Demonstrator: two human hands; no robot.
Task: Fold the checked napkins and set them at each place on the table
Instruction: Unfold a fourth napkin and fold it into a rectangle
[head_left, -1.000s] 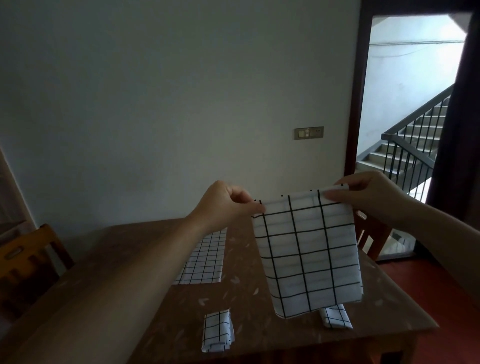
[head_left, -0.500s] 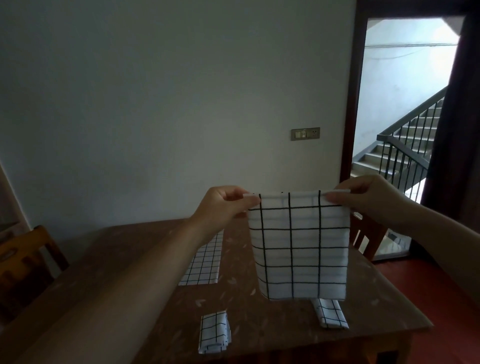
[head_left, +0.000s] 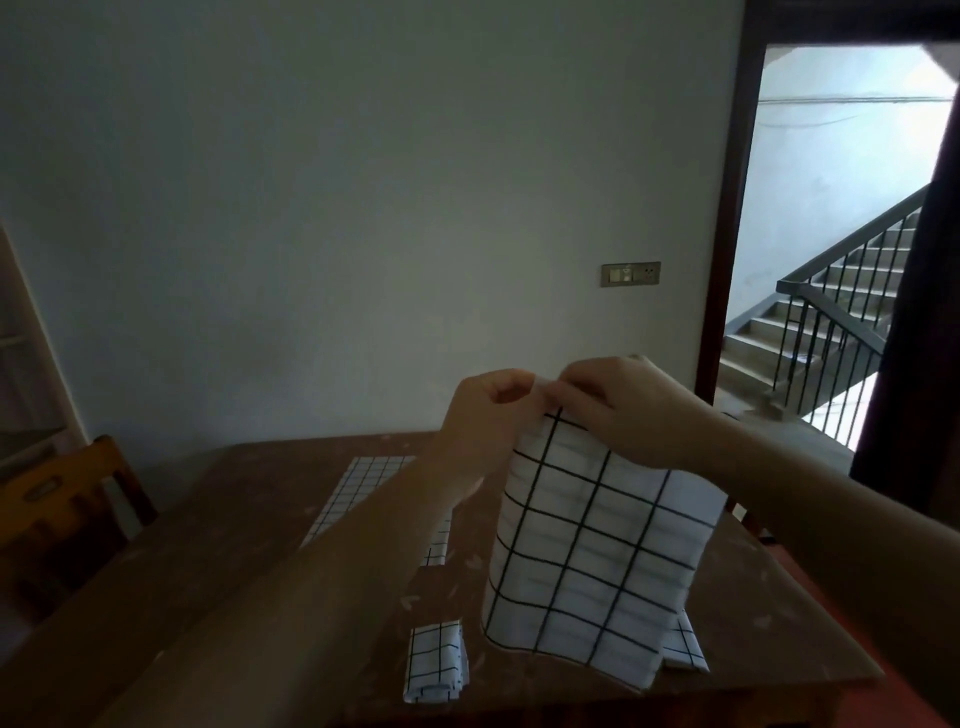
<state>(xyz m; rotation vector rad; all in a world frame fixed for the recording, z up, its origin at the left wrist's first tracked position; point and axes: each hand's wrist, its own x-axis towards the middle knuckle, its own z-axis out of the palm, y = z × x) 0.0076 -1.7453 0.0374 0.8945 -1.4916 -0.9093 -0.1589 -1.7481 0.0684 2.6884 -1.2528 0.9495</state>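
Observation:
A white napkin with a black check (head_left: 587, 551) hangs in the air above the brown table (head_left: 270, 530). My left hand (head_left: 483, 415) and my right hand (head_left: 628, 405) pinch its top edge, close together, so the cloth hangs doubled. On the table's near edge lies a small folded napkin (head_left: 435, 657). Another folded napkin (head_left: 684, 644) peeks out behind the hanging cloth on the right. A flat stack of fine-checked napkins (head_left: 363, 488) lies further back, partly hidden by my left forearm.
A wooden chair (head_left: 67, 514) stands at the table's left side. A grey wall (head_left: 363, 208) with a switch plate (head_left: 630, 274) is behind the table. An open doorway (head_left: 831, 249) on the right shows a staircase.
My two hands came together, bringing the napkin's top corners to meet. The cloth, earlier spread flat between them, now hangs folded in half.

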